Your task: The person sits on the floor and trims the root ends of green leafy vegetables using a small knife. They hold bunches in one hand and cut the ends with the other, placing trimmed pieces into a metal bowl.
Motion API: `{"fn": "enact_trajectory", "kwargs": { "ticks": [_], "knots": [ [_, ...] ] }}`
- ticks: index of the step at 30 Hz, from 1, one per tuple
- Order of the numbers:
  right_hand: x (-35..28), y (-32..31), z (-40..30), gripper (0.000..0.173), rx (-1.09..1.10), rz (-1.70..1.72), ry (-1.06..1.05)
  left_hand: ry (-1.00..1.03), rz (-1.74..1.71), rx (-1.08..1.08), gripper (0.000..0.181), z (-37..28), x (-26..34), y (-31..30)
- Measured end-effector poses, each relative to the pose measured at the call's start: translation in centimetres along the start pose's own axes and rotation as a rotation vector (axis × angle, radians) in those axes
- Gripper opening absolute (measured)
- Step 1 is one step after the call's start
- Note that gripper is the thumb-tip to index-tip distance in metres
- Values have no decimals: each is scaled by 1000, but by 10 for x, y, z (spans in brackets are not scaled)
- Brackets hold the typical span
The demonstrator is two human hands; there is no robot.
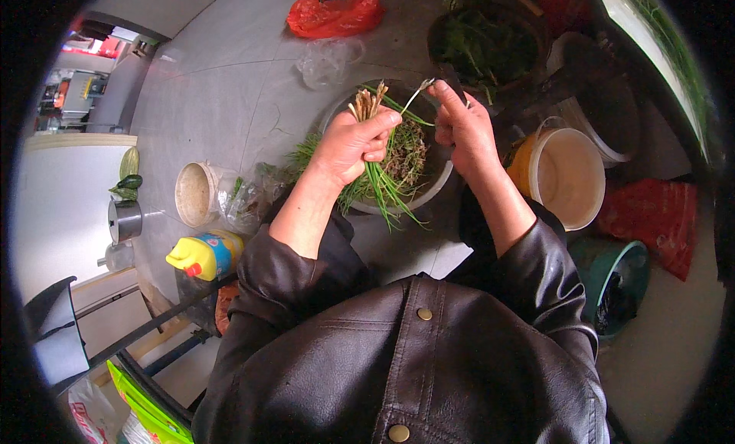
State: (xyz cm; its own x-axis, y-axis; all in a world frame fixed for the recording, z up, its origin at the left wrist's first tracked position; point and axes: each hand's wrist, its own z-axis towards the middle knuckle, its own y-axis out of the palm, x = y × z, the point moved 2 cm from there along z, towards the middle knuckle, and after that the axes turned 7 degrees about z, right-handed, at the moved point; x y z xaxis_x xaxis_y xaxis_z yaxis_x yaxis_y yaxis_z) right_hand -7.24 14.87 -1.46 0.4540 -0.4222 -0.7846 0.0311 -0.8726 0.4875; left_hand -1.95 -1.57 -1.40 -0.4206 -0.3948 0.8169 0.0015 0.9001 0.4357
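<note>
My left hand (347, 145) is closed around a bunch of thin green onions (367, 102), their brown and white root ends up and their green leaves hanging below the fist. A single stalk (412, 99) slants up to the right from that bunch. My right hand (468, 125) pinches the stalk's root tip between thumb and forefinger. A dark narrow piece, possibly a blade, shows behind the right thumb; its shape is mostly hidden. Beneath both hands stands a round basin (439, 185) holding more green onions and a heap of soiled trimmings (409, 154).
Dark leafy greens (485, 48) fill a round container at the upper right. Buckets, one yellow (565, 177) and one green (623, 289), stand right. A whitish bucket (195, 194) and a yellow jug (209, 254) are left. A red plastic bag (336, 12) lies ahead on the tiled floor.
</note>
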Motion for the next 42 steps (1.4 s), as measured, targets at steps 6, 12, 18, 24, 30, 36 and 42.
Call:
{"fn": "enact_trajectory", "kwargs": {
  "ticks": [6,12,18,24,30,36,42],
  "knots": [
    [4,3,0,20,-71,-41,-21,-42,90,18,15,-2,-2,4],
    [8,8,-5,17,-109,-190,-46,-44,85,35,16,-1,-2,9],
    [7,9,-3,18,-49,-162,-111,-38,112,28,15,-1,-1,8],
    [0,-4,3,20,127,-89,-104,-33,135,51,16,0,-3,5],
    [4,-2,0,17,61,-130,-49,25,181,91,16,-1,-2,3],
    [2,6,-5,17,-64,-123,-44,65,220,131,13,1,-4,0],
    [8,12,-7,23,-54,-617,-404,131,404,156,11,1,-4,1]
  ]
}}
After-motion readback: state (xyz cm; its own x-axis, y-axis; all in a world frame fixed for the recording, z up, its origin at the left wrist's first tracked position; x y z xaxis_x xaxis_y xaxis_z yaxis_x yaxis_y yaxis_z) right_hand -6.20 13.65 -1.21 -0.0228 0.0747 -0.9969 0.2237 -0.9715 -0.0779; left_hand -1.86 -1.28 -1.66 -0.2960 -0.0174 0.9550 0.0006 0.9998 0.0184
